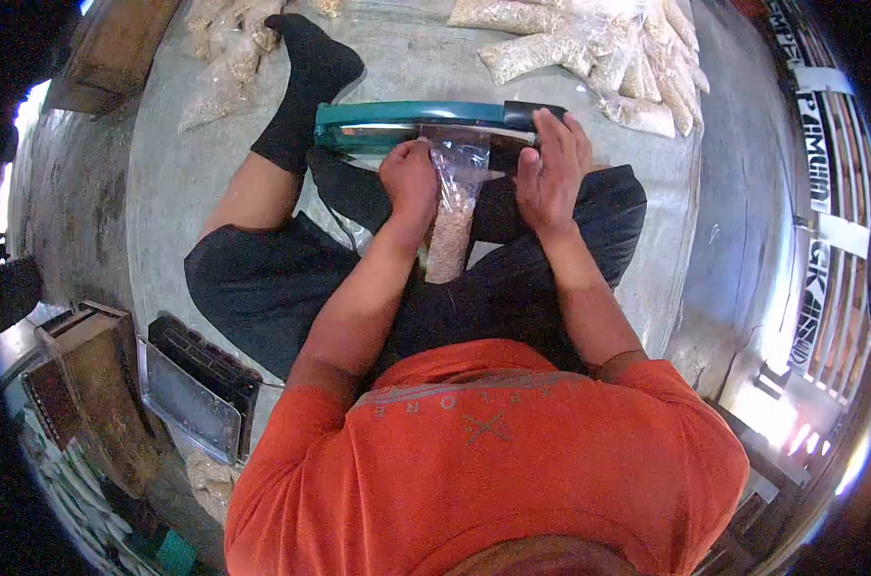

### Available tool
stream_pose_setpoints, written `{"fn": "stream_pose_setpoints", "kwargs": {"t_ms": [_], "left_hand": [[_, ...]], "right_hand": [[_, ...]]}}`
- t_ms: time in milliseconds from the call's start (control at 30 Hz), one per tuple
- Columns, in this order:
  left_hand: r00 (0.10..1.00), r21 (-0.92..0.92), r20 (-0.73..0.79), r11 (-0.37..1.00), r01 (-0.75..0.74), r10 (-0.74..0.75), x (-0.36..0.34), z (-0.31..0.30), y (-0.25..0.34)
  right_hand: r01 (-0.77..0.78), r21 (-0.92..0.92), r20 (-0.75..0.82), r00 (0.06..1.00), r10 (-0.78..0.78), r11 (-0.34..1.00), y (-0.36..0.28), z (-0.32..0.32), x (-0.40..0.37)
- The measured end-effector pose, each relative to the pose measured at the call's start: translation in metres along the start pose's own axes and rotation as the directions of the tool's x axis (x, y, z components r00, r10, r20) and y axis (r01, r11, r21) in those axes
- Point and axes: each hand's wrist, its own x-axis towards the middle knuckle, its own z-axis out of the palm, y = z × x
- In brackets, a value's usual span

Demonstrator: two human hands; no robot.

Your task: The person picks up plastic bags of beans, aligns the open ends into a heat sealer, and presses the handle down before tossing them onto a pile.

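A teal hand sealer with a long arm (411, 113) lies across in front of me, over my legs. My left hand (410, 179) is closed at the upper left edge of a clear plastic bag (452, 230), just below the sealer. The bag hangs toward my lap, its lower part filled with small pale pieces, and its top reaches the sealer. My right hand (554, 173) has its fingers stretched out, fingertips against the black end (520, 115) of the sealer arm, thumb apart. Whether the bag's top lies between the sealer's jaws is hidden.
Several filled clear bags (637, 62) lie in a pile at the far right, more filled bags (222, 82) at the far left. A wooden box (114, 58) stands at upper left. A dark case with a grey panel (193, 398) is beside my left knee.
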Motion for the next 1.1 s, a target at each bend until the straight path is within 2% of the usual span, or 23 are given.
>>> {"fn": "stream_pose_setpoints", "kwargs": {"t_ms": [100, 200, 233, 300, 333, 400, 533, 600, 833, 900, 1100], "left_hand": [[0.999, -0.064, 0.004, 0.996, 0.054, -0.054, -0.004, 0.001, 0.006], [0.994, -0.038, 0.003, 0.993, 0.111, -0.111, -0.004, 0.0, 0.009], [0.994, -0.036, 0.003, 0.993, 0.113, -0.113, -0.005, -0.001, 0.009], [0.999, 0.11, 0.038, 0.993, -0.031, 0.027, -0.004, -0.002, 0.01], [0.999, 0.109, 0.038, 0.994, -0.033, 0.03, 0.0, -0.001, 0.005], [0.995, -0.055, 0.058, 0.995, 0.083, -0.08, 0.004, -0.001, -0.005], [0.993, -0.015, 0.043, 0.993, 0.115, -0.114, -0.001, -0.002, 0.001], [0.996, 0.067, 0.059, 0.996, 0.064, -0.068, 0.004, -0.004, -0.006], [0.996, -0.014, 0.006, 0.996, 0.087, -0.086, 0.007, -0.002, -0.01], [0.998, 0.094, -0.035, 0.994, 0.047, -0.044, 0.004, -0.003, -0.004], [0.996, 0.059, 0.001, 0.995, 0.086, -0.086, 0.003, -0.004, 0.001]], "right_hand": [[-0.02, -0.025, -0.008, 1.0, 0.019, 0.999, 0.008, 0.009, -0.005], [-0.06, 0.023, 0.04, 0.997, 0.059, 0.998, 0.012, 0.013, -0.007], [-0.062, 0.023, 0.042, 0.997, 0.061, 0.998, 0.015, 0.017, -0.009], [-0.043, -0.004, 0.044, 0.998, 0.044, 0.999, 0.022, 0.027, -0.013], [-0.042, -0.003, 0.041, 0.998, 0.042, 0.999, 0.023, 0.029, -0.01], [-0.027, 0.001, 0.011, 1.0, 0.027, 1.0, 0.024, 0.029, -0.009], [0.01, -0.045, -0.008, 1.0, -0.01, 0.999, 0.019, 0.027, -0.005], [-0.025, -0.146, 0.067, 0.997, 0.035, 0.989, 0.012, 0.021, 0.0], [-0.022, -0.167, 0.096, 0.995, 0.039, 0.986, 0.015, 0.024, -0.001], [-0.033, -0.211, 0.149, 0.987, 0.065, 0.977, 0.016, 0.025, -0.003], [-0.046, -0.204, 0.172, 0.982, 0.082, 0.978, 0.013, 0.023, -0.002]]}}
